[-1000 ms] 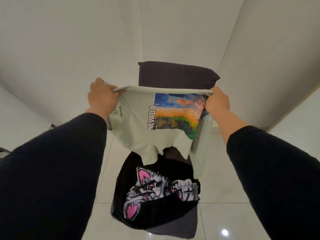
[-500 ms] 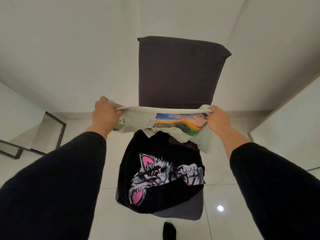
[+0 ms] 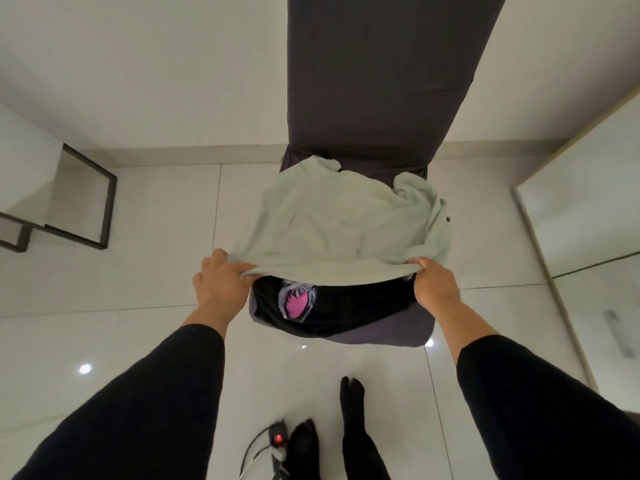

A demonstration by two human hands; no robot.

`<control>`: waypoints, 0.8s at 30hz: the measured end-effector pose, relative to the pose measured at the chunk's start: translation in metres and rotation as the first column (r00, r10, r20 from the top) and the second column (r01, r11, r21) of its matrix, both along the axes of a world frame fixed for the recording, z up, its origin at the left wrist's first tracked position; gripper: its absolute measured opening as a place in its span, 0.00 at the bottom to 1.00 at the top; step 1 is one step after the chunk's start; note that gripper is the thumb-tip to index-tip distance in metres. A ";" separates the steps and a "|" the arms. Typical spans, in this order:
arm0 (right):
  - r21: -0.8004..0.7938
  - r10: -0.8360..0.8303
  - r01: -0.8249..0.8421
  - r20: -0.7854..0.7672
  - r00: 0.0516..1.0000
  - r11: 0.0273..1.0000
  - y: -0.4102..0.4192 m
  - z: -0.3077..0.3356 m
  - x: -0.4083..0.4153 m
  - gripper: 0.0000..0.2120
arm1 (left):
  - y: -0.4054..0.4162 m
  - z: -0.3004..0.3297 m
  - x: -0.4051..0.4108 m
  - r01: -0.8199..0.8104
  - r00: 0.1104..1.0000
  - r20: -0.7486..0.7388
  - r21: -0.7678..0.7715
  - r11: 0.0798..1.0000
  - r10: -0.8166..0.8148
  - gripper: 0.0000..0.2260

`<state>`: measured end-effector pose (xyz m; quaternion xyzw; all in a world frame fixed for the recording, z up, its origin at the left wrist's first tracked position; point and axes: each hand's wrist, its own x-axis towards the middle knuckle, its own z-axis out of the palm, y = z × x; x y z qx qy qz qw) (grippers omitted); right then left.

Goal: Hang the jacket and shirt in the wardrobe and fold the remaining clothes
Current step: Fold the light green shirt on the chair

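Note:
A pale green T-shirt (image 3: pixel 332 226) lies spread, print side down, over the seat of a dark chair (image 3: pixel 377 81). My left hand (image 3: pixel 221 282) grips its near edge at the left and my right hand (image 3: pixel 434 285) grips the same edge at the right, lifting it slightly. Under it lies a black T-shirt (image 3: pixel 332 306) with a pink and white cat print, partly showing below the green edge. The far part of the green shirt bunches against the chair back.
A dark-framed glass table (image 3: pixel 86 202) stands at the left. A wardrobe door (image 3: pixel 588 209) lies at the right. A power strip (image 3: pixel 277 441) with a red light and cable sits on the white tiled floor beside my feet in black socks.
Both hands lowered the green shirt from the air onto the chair, flipping it so the Nevada print faces down. It now covers most of the black shirt. The view tilted downward.

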<state>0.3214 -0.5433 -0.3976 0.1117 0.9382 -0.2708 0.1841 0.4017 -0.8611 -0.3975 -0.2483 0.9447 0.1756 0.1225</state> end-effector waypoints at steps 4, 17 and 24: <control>0.103 0.100 -0.110 0.095 0.990 0.989 0.003 -0.029 0.036 0.25 | 0.009 -0.029 0.036 0.034 0.997 0.067 -0.049 0.998 -0.030 0.13; 0.516 0.188 -0.110 -0.101 0.977 0.850 -0.015 -0.066 0.047 0.11 | 0.025 -0.084 0.047 -0.063 0.979 0.201 0.143 0.988 0.033 0.16; 0.347 0.263 -0.245 -0.005 0.965 0.906 -0.079 -0.054 -0.017 0.21 | 0.029 -0.075 -0.031 -0.128 0.989 -0.059 0.133 0.983 0.137 0.14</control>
